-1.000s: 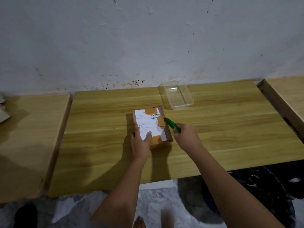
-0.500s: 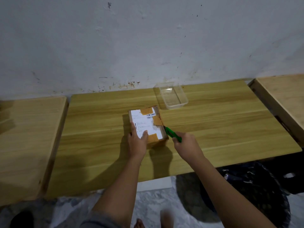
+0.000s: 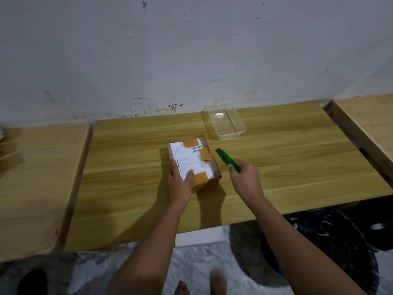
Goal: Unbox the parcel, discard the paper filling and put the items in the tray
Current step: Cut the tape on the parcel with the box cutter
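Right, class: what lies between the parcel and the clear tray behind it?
Nothing: in the head view, only a bare strip of the wooden table separates the parcel from the clear tray.

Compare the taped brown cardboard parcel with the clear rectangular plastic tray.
The brown cardboard parcel is opaque; the clear plastic tray is see-through.
The parcel is closed, taped and labelled; the tray is open-topped and looks empty.
The left hand presses on the parcel, with the right hand holding a green utility knife beside it; nothing touches the tray.
Both are rectangular and sit on the wooden table.
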Demonstrator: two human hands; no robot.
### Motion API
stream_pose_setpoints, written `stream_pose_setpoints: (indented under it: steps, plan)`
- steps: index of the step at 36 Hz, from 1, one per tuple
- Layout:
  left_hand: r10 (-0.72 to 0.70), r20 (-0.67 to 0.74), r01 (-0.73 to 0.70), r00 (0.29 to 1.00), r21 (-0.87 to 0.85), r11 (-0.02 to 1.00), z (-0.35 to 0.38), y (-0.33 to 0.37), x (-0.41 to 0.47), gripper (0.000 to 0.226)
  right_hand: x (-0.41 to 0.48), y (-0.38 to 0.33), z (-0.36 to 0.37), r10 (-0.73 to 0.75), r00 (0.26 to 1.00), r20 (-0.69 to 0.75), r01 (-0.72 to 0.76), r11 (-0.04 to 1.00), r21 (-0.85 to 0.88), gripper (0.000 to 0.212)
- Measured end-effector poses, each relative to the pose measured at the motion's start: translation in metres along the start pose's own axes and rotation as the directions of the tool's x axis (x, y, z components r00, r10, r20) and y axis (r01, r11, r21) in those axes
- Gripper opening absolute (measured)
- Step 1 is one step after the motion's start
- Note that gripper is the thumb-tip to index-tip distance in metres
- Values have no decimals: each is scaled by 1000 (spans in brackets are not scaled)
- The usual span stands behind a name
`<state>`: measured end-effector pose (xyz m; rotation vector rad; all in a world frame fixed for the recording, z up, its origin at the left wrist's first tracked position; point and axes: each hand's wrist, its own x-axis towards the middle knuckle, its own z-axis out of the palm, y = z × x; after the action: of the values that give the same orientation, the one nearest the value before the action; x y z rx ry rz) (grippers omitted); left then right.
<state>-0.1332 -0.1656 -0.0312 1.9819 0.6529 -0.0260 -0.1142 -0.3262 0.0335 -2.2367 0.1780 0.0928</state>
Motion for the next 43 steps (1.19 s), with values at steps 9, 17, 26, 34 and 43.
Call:
stream_pose_setpoints:
  steps: [9,17,26,34,43]
  plan:
    - [399,170,-426,901,517,743,-40,17,33,71,13,8,6,50,997,-56,-44,992,114,34]
    - [380,734,-827,563,494,269,-51,27,89,71,25,21,17,96,994,-42,-87,979,182,36]
    - [316,294,-427,902,719,549,-31,13,85,82,28,20,25,97,995,-27,-90,974,210,35]
    - [81,-71,-17,994,632,775,-16,6,40,75,20,-8,30,-3,1000,5,2,992,124,36]
    - [157,80,-170,984,666,726,-32,-6,25,76,15,-28,42,-37,999,34,38,999,-13,31]
